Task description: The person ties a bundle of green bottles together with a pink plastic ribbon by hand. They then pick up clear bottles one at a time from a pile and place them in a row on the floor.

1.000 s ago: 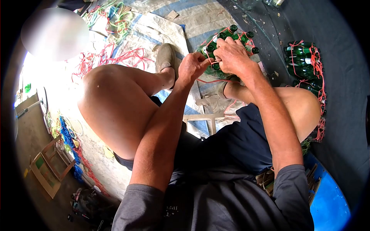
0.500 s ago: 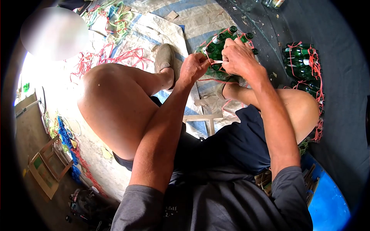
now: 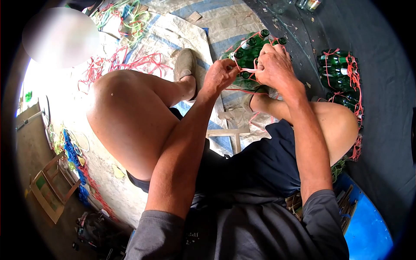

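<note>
A cluster of green glass bottles point(image 3: 249, 53) stands between my feet at the upper middle, with pink-red plastic twine point(image 3: 248, 70) around it. At the bundle's near left side, my left hand point(image 3: 220, 77) is closed on the twine. My right hand point(image 3: 276, 67) is closed on the same twine, close over the right part of the bundle. A short length of twine runs taut between the two hands. Some of the bottles are hidden behind my right hand.
Tied green bottles point(image 3: 336, 71) lie at the right on dark sheeting. Loose pink twine point(image 3: 147, 62) and green twine point(image 3: 138, 28) spread at the upper left. A small wooden frame point(image 3: 236, 133) lies before me. A blue container point(image 3: 368, 216) is at lower right.
My right hand has moved slightly right, away from my left hand, and the twine between them shows longer. The bottle bundle has shifted slightly right.
</note>
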`<state>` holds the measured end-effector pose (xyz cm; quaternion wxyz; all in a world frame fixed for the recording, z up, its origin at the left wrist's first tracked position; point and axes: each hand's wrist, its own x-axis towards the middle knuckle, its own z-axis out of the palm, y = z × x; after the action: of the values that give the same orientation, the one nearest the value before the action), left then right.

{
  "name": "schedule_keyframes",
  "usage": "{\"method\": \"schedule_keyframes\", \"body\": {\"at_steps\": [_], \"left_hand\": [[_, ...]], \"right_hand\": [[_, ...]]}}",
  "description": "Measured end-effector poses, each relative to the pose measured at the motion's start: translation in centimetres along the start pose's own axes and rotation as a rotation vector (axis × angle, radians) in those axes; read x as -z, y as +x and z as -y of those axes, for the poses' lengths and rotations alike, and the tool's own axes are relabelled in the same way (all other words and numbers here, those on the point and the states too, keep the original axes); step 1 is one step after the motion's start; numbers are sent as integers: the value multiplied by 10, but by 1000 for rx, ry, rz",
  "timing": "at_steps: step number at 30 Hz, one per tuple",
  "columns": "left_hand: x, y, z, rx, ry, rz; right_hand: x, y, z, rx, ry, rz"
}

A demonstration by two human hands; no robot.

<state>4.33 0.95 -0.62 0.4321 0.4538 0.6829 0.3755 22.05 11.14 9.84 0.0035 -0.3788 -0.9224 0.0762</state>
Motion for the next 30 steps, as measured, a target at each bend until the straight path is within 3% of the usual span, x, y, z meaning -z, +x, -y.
{"method": "schedule_keyframes", "body": {"at_steps": [14, 30], "left_hand": [[0, -3, -6, 92, 106, -27], [-9, 1, 1, -73, 12, -74]], "right_hand": [[7, -1, -3, -117, 12, 34], [-16, 2, -32, -141, 60, 14]]}}
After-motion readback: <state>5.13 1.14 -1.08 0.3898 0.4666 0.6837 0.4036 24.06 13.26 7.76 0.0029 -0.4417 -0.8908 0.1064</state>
